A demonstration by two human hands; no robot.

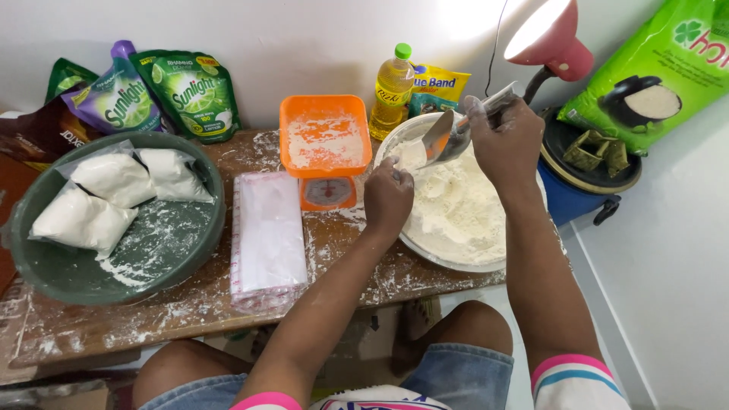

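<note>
My right hand [507,143] grips a metal scoop [449,137] held over a white basin of flour [456,205], the scoop tilted toward my left hand. My left hand [389,199] is closed on the top of a small clear plastic bag [408,156] partly filled with flour, just under the scoop's lip. An orange kitchen scale [325,148] with a flour-dusted tray stands just left of the basin.
A green basin [175,250] at left holds three filled flour bags [114,178]. A stack of empty clear bags [267,239] lies in the table's middle. Detergent pouches [190,91], an oil bottle [392,91], a pink lamp [550,34] and a blue container [569,193] line the back and right.
</note>
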